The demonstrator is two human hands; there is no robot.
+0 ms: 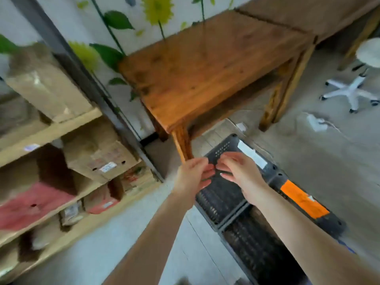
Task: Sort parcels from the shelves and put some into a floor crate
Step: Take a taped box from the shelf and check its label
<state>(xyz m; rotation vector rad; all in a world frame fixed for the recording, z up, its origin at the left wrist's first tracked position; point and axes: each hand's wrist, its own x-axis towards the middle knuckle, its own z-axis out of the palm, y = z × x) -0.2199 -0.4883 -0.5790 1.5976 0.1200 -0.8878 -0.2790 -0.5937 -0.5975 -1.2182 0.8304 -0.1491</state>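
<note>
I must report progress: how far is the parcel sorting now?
Done: nothing that shows; the black crate looks empty. In hand: both hands meet above it, holding no parcel that I can see. Left: many parcels remain on the shelves.

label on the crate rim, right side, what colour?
Orange label on the black crate; head view.

Wood table (205, 64), glossy; perforated plastic crate (222, 200); cardboard parcels (98, 155).
</note>
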